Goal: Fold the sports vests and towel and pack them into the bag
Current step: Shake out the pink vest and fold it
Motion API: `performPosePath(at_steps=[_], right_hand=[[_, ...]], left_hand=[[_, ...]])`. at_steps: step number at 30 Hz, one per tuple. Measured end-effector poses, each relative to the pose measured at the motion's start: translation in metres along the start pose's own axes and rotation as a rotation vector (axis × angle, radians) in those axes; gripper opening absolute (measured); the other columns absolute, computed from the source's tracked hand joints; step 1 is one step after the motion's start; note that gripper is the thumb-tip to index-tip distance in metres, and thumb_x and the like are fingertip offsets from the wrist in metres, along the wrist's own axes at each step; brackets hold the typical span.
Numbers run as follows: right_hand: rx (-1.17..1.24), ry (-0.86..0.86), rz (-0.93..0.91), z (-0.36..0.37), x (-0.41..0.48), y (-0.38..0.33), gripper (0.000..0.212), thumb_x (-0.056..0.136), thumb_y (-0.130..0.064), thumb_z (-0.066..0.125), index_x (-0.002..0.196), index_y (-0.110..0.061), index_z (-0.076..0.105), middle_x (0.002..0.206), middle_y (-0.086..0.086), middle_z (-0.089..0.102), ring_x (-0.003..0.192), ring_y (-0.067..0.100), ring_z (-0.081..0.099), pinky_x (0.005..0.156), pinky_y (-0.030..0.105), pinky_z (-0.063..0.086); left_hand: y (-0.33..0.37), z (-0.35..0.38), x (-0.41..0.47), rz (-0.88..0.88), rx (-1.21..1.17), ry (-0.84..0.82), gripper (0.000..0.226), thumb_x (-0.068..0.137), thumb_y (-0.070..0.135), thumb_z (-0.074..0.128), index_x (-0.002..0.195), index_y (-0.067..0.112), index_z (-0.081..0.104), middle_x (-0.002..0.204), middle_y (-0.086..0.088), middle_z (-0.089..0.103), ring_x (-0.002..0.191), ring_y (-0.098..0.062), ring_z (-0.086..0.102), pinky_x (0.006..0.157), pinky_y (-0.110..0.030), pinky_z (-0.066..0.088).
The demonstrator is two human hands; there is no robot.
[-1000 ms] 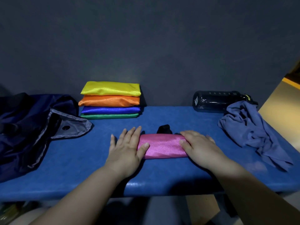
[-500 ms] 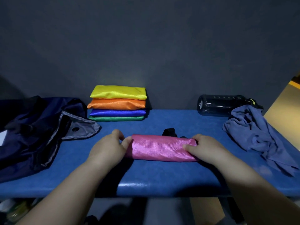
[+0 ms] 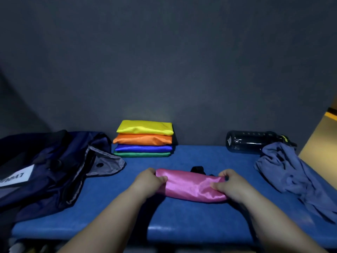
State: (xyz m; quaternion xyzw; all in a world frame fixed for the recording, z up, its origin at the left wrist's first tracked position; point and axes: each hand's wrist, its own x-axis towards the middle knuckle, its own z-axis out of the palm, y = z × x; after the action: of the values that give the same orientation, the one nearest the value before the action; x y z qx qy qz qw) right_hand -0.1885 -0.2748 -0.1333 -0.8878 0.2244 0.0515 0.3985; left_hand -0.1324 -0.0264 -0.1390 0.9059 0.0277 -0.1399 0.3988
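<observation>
The person's left hand (image 3: pixel 147 181) and right hand (image 3: pixel 231 187) each grip one end of a folded pink vest (image 3: pixel 189 187). The fingers curl over its far edge and the thumbs pinch the near side. The vest stretches straight between the two hands, low over the blue bench (image 3: pixel 182 220); I cannot tell whether it rests on the padding or is just raised off it. A bit of black trim (image 3: pixel 197 169) pokes out just beyond the vest, between the hands.

Beyond the left hand, against the dark wall, sits a stack of four folded vests: a yellow vest (image 3: pixel 145 127) on top, then an orange vest (image 3: pixel 143 140), a blue vest (image 3: pixel 144 148) and a green vest (image 3: pixel 142 154) at the bottom. Out to the left of the left hand lies the dark navy bag (image 3: pixel 45 179), slumped, with its mouth open and grey lining turned toward the hand. A white label (image 3: pixel 14 177) shows on its far left side.

To the right of the right hand, well apart from it, the greyish-blue towel (image 3: pixel 291 172) lies crumpled and unfolded. Beyond the towel a dark bottle (image 3: pixel 249 143) lies on its side by the wall, its cap end partly hidden by the cloth.
</observation>
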Motion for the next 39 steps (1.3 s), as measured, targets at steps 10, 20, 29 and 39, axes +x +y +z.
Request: performPosePath(at_steps=[10, 20, 29, 39], right_hand=[[0.174, 0.244, -0.214, 0.006, 0.006, -0.031, 0.038, 0.079, -0.017, 0.079, 0.109, -0.026, 0.057, 0.094, -0.001, 0.065, 0.076, 0.007, 0.057, 0.059, 0.012, 0.038], [0.565, 0.361, -0.665, 0.007, 0.048, -0.165, 0.042, 0.081, -0.003, 0.074, 0.100, -0.035, 0.055, 0.096, -0.011, 0.067, 0.083, -0.004, 0.066, 0.077, 0.016, 0.053], [0.177, 0.366, -0.507, 0.069, 0.131, -0.198, 0.032, 0.088, -0.025, 0.069, 0.118, -0.022, 0.057, 0.100, -0.002, 0.064, 0.092, 0.016, 0.058, 0.071, 0.022, 0.035], [-0.158, 0.633, -0.583, 0.083, 0.142, -0.191, 0.038, 0.088, -0.039, 0.065, 0.119, -0.016, 0.061, 0.115, 0.004, 0.055, 0.109, 0.025, 0.055, 0.092, 0.037, 0.044]], left_hand=[[0.008, -0.028, 0.010, 0.212, -0.461, 0.053, 0.009, 0.081, 0.016, 0.069, 0.088, 0.016, 0.064, 0.078, -0.001, 0.069, 0.071, -0.017, 0.061, 0.075, -0.038, 0.053], [0.036, -0.130, 0.061, 0.513, -0.779, 0.315, 0.021, 0.089, -0.002, 0.060, 0.103, 0.012, 0.062, 0.094, -0.003, 0.066, 0.086, -0.012, 0.060, 0.084, -0.029, 0.047], [0.001, -0.135, 0.138, 0.232, -0.525, 0.564, 0.025, 0.089, 0.037, 0.066, 0.107, 0.028, 0.052, 0.110, 0.005, 0.061, 0.106, -0.021, 0.058, 0.091, -0.035, 0.044], [-0.014, -0.124, 0.162, 0.325, -0.554, 0.524, 0.047, 0.080, 0.057, 0.057, 0.122, 0.037, 0.049, 0.121, 0.009, 0.055, 0.120, -0.018, 0.050, 0.099, -0.031, 0.036]])
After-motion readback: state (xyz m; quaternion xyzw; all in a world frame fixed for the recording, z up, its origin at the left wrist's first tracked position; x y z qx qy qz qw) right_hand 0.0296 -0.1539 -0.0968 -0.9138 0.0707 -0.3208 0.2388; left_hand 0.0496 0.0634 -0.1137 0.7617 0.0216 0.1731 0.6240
